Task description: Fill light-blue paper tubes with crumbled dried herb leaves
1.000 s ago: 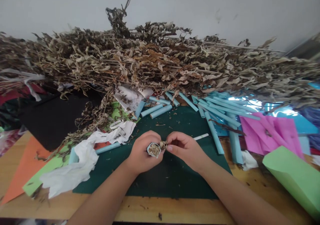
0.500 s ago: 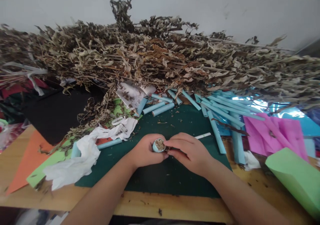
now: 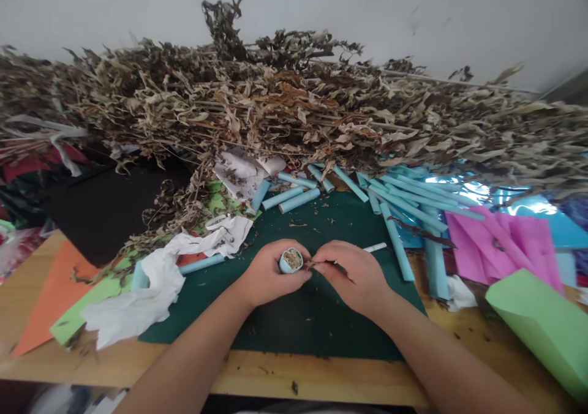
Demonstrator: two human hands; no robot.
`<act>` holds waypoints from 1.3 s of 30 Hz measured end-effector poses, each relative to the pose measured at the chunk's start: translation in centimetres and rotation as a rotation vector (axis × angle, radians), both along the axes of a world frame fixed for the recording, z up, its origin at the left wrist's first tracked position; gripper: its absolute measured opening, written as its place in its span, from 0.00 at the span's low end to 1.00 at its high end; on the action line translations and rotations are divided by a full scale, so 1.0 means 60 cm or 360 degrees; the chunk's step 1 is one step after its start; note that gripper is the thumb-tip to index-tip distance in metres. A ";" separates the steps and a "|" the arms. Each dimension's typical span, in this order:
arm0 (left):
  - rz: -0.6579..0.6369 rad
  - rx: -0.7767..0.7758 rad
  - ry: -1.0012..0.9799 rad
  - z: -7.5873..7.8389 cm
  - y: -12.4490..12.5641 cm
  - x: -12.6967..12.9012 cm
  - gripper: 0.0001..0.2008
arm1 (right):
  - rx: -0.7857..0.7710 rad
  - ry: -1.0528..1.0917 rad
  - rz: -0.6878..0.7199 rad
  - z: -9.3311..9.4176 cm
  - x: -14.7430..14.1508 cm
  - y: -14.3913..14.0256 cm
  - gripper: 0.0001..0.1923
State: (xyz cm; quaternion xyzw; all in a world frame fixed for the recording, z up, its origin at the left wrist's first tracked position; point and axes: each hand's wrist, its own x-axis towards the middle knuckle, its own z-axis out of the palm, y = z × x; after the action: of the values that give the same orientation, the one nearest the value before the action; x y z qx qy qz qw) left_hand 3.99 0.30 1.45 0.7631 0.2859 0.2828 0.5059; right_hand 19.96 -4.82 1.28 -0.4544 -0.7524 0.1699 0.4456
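The left hand (image 3: pixel 269 276) is wrapped around a short light-blue paper tube (image 3: pixel 291 261), holding it upright over the dark green cutting mat (image 3: pixel 294 322) so its open end faces the camera; the tube is packed with dried, crumbled leaf. The right hand (image 3: pixel 356 276) sits just beside it, fingertips pinched together at the tube's rim, apparently on a small scrap of dried leaf, though the piece is too small to make out clearly. A thin white stick (image 3: pixel 374 247) lies on the mat just behind the right hand. Farther back, a scatter of rolled blue paper tubes (image 3: pixel 404 199) fans across the mat's far edge, under a big heap of dried leafy stalks (image 3: pixel 285 108). Crumpled white tissue (image 3: pixel 151 285) lies to the left, over green and orange sheets, while pink paper (image 3: pixel 496 242) and a green sheet (image 3: pixel 542 325) lie to the right on the wooden table (image 3: pixel 275 377).
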 end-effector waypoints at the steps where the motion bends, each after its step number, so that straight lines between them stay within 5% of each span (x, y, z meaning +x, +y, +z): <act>1: 0.0048 0.0114 -0.0025 0.001 -0.001 0.001 0.07 | -0.0085 0.0105 -0.0029 0.000 -0.002 -0.001 0.05; 9: 0.0139 0.0974 -0.0105 -0.006 -0.008 -0.003 0.15 | -0.1147 0.1679 0.0063 -0.025 -0.028 0.005 0.08; 23: 0.0256 0.1141 -0.0059 -0.011 -0.009 0.003 0.13 | -0.1307 0.2015 0.0053 -0.025 -0.042 0.003 0.12; 31: 0.0390 0.0706 -0.0270 -0.004 -0.016 0.012 0.05 | -0.1223 0.1970 0.0009 -0.032 -0.045 0.001 0.09; 39: 0.0329 -0.0380 -0.0319 0.001 -0.013 0.007 0.04 | -0.1074 0.1845 0.0116 -0.025 -0.041 -0.001 0.05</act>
State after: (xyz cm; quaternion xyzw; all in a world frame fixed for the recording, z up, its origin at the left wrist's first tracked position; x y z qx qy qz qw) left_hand 4.40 -0.49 1.52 0.6323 0.3424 0.3719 0.5871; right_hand 17.47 -4.86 -0.20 -0.3785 -0.3119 0.6272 0.6050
